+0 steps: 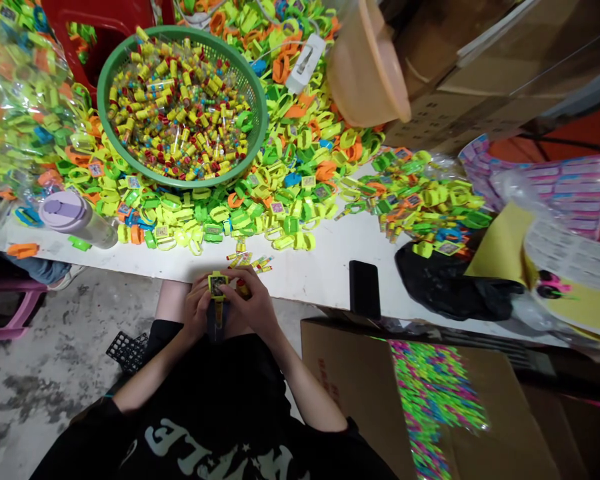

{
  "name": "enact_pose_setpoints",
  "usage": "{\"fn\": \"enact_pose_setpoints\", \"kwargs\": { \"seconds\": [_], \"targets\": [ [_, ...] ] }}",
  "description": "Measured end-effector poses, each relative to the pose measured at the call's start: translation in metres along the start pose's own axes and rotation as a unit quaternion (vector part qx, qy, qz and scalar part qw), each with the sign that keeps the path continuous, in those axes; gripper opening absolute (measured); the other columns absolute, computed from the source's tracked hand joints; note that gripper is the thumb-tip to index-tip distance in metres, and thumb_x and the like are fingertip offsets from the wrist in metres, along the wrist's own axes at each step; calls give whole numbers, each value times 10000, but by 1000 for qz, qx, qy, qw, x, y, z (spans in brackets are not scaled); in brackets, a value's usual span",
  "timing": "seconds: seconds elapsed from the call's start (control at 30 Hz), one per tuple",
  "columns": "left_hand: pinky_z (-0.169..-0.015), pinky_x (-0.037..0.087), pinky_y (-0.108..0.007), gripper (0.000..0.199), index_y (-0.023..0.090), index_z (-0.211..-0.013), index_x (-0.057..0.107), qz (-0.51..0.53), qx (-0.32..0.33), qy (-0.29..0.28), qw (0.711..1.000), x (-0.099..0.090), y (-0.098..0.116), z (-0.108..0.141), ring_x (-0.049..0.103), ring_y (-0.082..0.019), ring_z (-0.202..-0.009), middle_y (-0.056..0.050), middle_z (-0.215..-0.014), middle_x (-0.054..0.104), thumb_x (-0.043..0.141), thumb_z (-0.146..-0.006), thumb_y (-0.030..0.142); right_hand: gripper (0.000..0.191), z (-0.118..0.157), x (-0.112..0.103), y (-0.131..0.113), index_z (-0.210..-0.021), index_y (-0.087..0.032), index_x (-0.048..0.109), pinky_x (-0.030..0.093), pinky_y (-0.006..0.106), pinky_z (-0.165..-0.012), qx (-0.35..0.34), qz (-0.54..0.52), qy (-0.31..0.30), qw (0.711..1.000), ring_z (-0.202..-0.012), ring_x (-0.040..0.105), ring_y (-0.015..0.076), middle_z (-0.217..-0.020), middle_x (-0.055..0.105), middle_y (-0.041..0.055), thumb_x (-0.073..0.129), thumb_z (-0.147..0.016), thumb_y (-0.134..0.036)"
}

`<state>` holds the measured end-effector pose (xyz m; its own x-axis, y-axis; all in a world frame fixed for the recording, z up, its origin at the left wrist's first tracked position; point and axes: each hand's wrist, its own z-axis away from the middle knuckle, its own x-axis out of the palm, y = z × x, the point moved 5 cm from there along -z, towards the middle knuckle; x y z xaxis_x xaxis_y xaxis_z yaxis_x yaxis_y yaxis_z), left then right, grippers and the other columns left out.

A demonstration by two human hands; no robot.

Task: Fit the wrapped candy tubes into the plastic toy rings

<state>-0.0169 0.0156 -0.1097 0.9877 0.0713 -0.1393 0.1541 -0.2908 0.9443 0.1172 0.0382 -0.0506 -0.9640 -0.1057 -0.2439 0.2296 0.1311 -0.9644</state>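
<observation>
Just in front of the table's edge, my left hand (197,308) is closed on the left side of a yellow-green toy watch (218,285) with a dark square face. The right side of the same watch is under the fingers of my right hand (253,303), which also has a small red and yellow tube (243,288) between its fingers. A yellowish strip hangs below the watch face. Several small tubes (250,261) lie on the white table edge (310,273) beyond my hands. Behind them spreads a heap of green, yellow and orange toy watches (290,200).
A green basket (261,127) of small tubes stands at the back left, near a lidded cup (77,219). A black phone (365,289), black bag (445,283) and smaller watch pile (420,200) lie right. Below is an open carton (353,380).
</observation>
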Motion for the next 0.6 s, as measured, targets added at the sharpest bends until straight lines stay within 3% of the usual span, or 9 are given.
{"fn": "enact_pose_setpoints", "kwargs": {
  "seconds": [0.27, 0.6],
  "targets": [
    [-989, 417, -381, 392, 193, -897, 703, 3, -33, 0, 999, 2, -1, -1, 560, -221, -1077, -69, -1004, 693, 375, -925, 406, 199, 2, 1, 5, -1011, -254, 664, 452, 342, -907, -20, 43, 14, 999, -1001, 557, 196, -1006, 574, 53, 612, -825, -302],
    [-958, 425, -397, 357, 185, -883, 703, 5, -50, 0, 999, 3, 1, -3, 575, -232, -1039, -70, -945, 700, 424, -904, 407, 254, 5, 3, 7, -1111, -263, 621, 443, 346, -956, -42, 58, -17, 997, -1075, 561, 194, -1090, 606, 57, 556, -868, -295]
  ]
}}
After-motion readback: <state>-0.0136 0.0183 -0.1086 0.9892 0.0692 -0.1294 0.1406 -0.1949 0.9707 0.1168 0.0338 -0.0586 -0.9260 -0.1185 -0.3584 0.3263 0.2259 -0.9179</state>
